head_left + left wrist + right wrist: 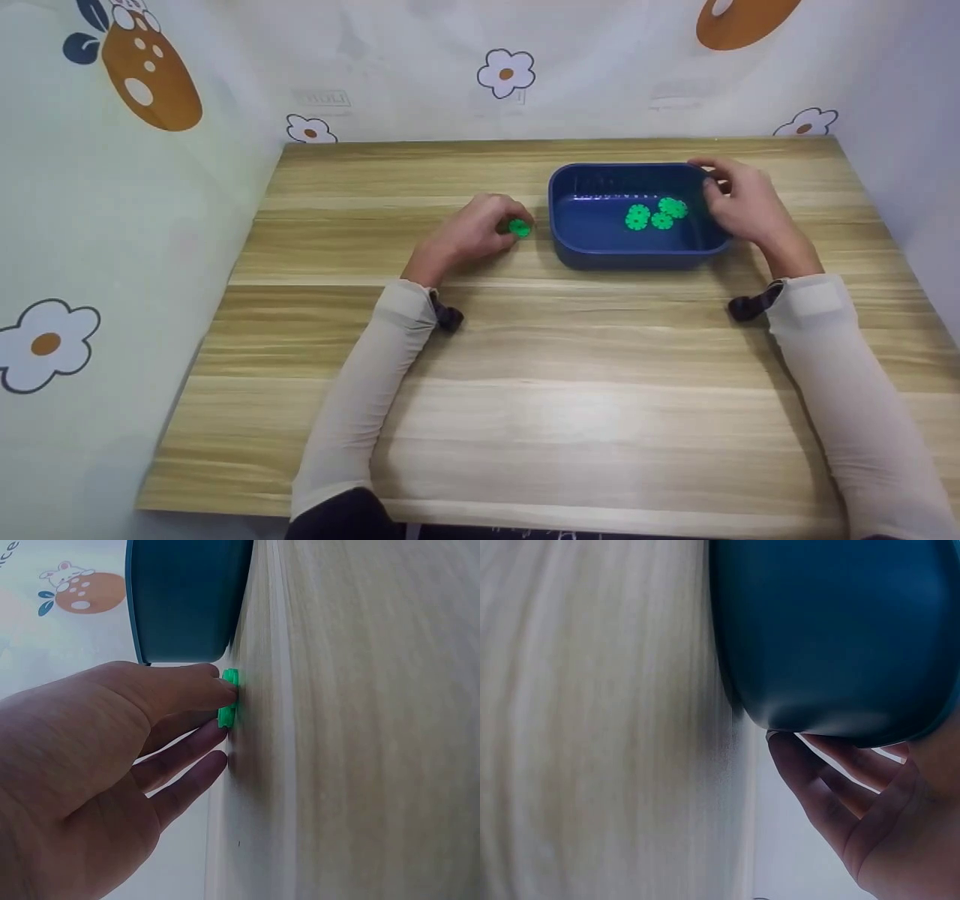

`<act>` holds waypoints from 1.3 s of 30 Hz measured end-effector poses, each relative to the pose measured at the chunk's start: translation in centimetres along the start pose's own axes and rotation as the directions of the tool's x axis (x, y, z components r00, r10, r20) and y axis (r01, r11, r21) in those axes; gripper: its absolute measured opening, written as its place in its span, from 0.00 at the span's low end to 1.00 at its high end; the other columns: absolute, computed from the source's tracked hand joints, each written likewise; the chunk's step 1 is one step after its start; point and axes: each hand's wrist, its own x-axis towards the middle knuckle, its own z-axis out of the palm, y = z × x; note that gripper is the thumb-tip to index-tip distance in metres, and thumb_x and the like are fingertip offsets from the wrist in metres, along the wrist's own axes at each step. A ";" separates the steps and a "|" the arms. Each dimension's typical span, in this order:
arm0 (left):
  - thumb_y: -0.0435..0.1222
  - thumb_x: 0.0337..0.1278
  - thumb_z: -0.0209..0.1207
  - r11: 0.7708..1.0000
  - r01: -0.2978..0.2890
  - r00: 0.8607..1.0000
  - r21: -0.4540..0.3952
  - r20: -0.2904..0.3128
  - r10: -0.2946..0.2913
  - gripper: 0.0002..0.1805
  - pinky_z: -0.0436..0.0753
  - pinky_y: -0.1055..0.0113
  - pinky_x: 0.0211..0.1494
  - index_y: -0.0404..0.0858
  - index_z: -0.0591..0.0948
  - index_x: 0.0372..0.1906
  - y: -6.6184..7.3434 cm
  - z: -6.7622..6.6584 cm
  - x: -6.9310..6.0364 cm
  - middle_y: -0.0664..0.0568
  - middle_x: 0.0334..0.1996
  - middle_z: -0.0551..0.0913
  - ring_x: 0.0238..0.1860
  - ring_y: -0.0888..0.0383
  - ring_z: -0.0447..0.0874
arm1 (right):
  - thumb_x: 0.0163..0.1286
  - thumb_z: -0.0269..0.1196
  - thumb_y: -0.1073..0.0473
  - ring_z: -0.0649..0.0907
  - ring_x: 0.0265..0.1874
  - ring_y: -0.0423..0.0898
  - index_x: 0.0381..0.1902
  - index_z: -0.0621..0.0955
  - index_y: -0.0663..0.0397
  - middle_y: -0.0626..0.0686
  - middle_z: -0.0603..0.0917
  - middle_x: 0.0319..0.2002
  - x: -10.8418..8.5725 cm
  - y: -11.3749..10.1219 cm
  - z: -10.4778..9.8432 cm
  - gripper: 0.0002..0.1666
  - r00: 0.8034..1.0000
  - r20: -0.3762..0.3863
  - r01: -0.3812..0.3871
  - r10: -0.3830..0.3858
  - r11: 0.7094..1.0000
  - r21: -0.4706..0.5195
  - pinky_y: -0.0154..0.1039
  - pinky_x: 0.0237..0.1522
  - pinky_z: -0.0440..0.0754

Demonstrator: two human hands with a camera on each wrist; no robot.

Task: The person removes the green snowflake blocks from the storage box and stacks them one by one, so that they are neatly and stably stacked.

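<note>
In the head view, my left hand (476, 229) is left of a blue rectangular box (634, 259), low over the tabletop. Its thumb and fingers pinch a small green notched disc (520, 228), which appears edge-on against the wood in the left wrist view. My right hand (750, 202) grips the box's right end, thumb over the rim and fingers along the outer wall. The right wrist view has those fingertips against the box's outside (832, 637). Several similar green discs (637, 217) lie on the box floor, towards its right half.
The wood-grain table (555, 390) carries the box towards its back edge. Behind and to the left are pale walls (405, 90) printed with flowers and orange shapes. A plain wall (907, 165) stands at the right. Dark bands (448, 319) circle both wrists.
</note>
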 end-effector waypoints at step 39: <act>0.36 0.80 0.59 0.995 -0.094 0.977 0.015 -0.192 0.095 0.18 0.75 0.67 0.78 0.38 0.83 0.66 6.4 1.2 3.5 0.47 0.64 0.87 0.69 0.54 0.82 | 0.83 0.50 0.62 0.86 0.54 0.68 0.74 0.79 0.52 0.71 0.84 0.64 0.1 0.0 0.2 0.27 1.000 -0.013 0.007 -0.007 1.000 0.006 0.20 0.39 0.73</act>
